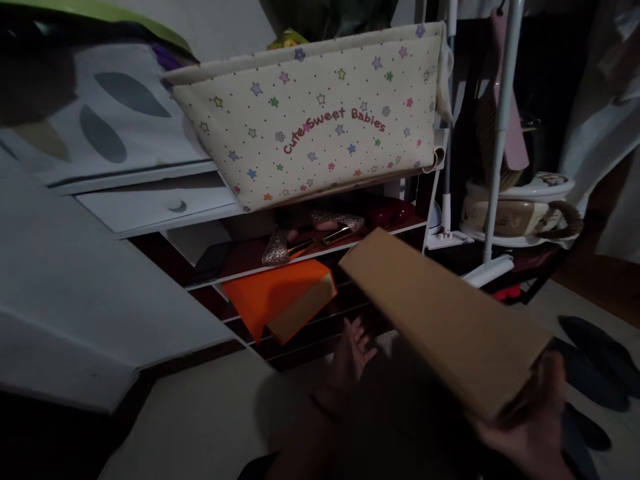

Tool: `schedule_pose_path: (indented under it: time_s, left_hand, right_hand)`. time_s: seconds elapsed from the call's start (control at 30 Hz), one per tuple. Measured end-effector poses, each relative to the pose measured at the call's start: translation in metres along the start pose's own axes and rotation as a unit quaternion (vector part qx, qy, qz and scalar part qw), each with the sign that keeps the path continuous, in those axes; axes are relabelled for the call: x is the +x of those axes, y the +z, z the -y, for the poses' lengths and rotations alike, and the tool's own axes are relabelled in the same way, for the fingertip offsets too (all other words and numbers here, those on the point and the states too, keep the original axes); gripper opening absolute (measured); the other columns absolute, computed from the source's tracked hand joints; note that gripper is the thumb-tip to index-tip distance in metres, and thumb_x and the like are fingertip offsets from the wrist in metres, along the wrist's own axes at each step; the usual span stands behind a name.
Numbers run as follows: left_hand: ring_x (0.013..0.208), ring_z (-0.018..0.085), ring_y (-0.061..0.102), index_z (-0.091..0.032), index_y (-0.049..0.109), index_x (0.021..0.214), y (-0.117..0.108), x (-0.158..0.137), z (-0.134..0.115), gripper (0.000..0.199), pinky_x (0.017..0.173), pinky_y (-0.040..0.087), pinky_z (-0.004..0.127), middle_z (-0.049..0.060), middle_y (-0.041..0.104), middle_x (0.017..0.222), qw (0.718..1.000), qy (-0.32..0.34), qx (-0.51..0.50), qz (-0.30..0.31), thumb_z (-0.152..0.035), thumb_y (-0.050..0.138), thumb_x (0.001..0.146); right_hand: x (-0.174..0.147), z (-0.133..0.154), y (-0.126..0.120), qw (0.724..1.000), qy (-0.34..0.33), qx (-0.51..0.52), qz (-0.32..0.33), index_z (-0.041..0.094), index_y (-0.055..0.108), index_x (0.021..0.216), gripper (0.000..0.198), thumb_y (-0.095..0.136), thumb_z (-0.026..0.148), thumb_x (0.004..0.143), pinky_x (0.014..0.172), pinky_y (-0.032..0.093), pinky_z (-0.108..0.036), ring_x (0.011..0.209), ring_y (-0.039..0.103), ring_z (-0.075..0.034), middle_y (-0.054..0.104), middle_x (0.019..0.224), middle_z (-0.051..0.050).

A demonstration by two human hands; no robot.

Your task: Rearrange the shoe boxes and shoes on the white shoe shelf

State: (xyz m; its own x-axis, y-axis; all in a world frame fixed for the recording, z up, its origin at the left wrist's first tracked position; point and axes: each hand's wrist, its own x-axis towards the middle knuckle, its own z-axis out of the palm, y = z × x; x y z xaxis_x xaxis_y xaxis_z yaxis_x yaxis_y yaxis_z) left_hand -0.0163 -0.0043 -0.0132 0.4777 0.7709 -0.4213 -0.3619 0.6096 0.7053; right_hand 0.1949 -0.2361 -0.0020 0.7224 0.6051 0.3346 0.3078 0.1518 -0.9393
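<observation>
A long brown cardboard box (445,320) slants across the right of the view, its far end close to the shelf. My right hand (530,417) grips its near end, thumb on one side and fingers underneath. To the left of the box, my left hand (354,350) holds nothing, its fingers spread and palm turned toward the box without touching it. An orange box (265,293) with a brown panel juts from a lower shelf, beyond my left hand. Above it, glittery high-heeled shoes (277,248) lie on a dark red shelf (240,257).
A cream fabric bin (320,127) printed with stars overhangs the shoe shelves. A white drawer (160,203) is at left. Light poles (503,113), a pink brush (513,127) and a stacked pot (510,217) stand at right. Dark shoes (595,353) rest on the floor.
</observation>
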Motion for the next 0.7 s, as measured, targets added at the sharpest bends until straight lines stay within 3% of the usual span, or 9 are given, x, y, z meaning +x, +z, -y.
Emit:
schedule_pose_path:
  time_s: [0.07, 0.13, 0.2, 0.3, 0.5, 0.6, 0.7]
  left_hand:
    - [0.161, 0.035, 0.035, -0.029, 0.054, 0.157, 0.008, -0.002, 0.003, 0.063, 0.127, 0.034, 0.060, 0.014, 0.040, 0.173, 0.999, 0.003, 0.038, -0.013, -0.065, 0.041, 0.107]
    - [0.160, 0.033, 0.037, -0.031, 0.057, 0.154, 0.013, -0.005, 0.006, 0.058, 0.125, 0.036, 0.058, 0.010, 0.044, 0.171, 0.999, 0.015, 0.050, 0.005, -0.063, 0.042, 0.107]
    - [0.158, 0.032, 0.040, -0.035, 0.059, 0.150, 0.014, -0.008, 0.006, 0.054, 0.123, 0.039, 0.055, 0.007, 0.050, 0.167, 0.998, 0.026, 0.047, 0.022, -0.064, 0.046, 0.106]
    - [0.158, 0.031, 0.040, -0.039, 0.055, 0.153, 0.012, -0.011, 0.004, 0.051, 0.124, 0.036, 0.057, 0.005, 0.048, 0.169, 0.997, 0.038, 0.058, 0.018, -0.060, 0.043, 0.108]
    - [0.164, 0.029, 0.029, -0.041, 0.047, 0.160, 0.011, -0.016, 0.001, 0.052, 0.129, 0.028, 0.059, 0.000, 0.034, 0.177, 0.994, 0.065, 0.082, 0.037, -0.055, 0.038, 0.111]
    - [0.164, 0.028, 0.030, -0.040, 0.050, 0.159, 0.014, -0.018, -0.001, 0.055, 0.130, 0.032, 0.052, 0.000, 0.037, 0.175, 0.991, 0.087, 0.073, 0.066, -0.060, 0.047, 0.108]
    - [0.164, 0.031, 0.030, -0.039, 0.050, 0.160, 0.015, -0.017, -0.008, 0.061, 0.127, 0.038, 0.050, 0.003, 0.044, 0.171, 0.994, 0.093, 0.042, 0.048, -0.064, 0.052, 0.104]
  right_hand:
    - [0.002, 0.005, 0.000, 0.993, 0.071, 0.055, -0.070, 0.039, 0.029, 0.167, 0.134, 0.100, 0.049, 0.054, 0.118, 0.045, -0.071, 0.150, 0.044, -0.049, 0.044, 0.165, -0.011]
    - [0.005, 0.005, 0.008, 0.970, 0.164, 0.155, -0.094, 0.036, 0.041, 0.161, 0.108, 0.092, 0.056, 0.067, 0.113, 0.053, -0.064, 0.139, 0.058, -0.043, 0.054, 0.159, -0.010]
    - [0.008, -0.001, 0.019, 0.929, 0.248, 0.265, -0.066, 0.037, 0.052, 0.152, 0.082, 0.081, 0.061, 0.079, 0.108, 0.059, -0.058, 0.131, 0.066, -0.037, 0.061, 0.153, -0.006]
    - [0.011, -0.015, 0.038, 0.876, 0.329, 0.350, -0.037, 0.033, 0.062, 0.140, 0.065, 0.079, 0.060, 0.084, 0.102, 0.064, -0.051, 0.127, 0.069, -0.033, 0.070, 0.141, -0.004]
    - [0.022, -0.018, 0.073, 0.834, 0.355, 0.420, -0.049, 0.035, 0.062, 0.137, 0.070, 0.091, 0.055, 0.077, 0.092, 0.069, -0.043, 0.114, 0.073, -0.026, 0.073, 0.131, 0.003]
    - [0.033, -0.008, 0.094, 0.838, 0.334, 0.431, -0.003, 0.036, 0.060, 0.137, 0.072, 0.094, 0.054, 0.077, 0.085, 0.070, -0.039, 0.115, 0.072, -0.024, 0.070, 0.136, 0.002]
    - [0.039, 0.002, 0.112, 0.847, 0.330, 0.413, 0.054, 0.029, 0.060, 0.132, 0.070, 0.095, 0.053, 0.077, 0.082, 0.069, -0.037, 0.114, 0.072, -0.024, 0.069, 0.134, -0.004]
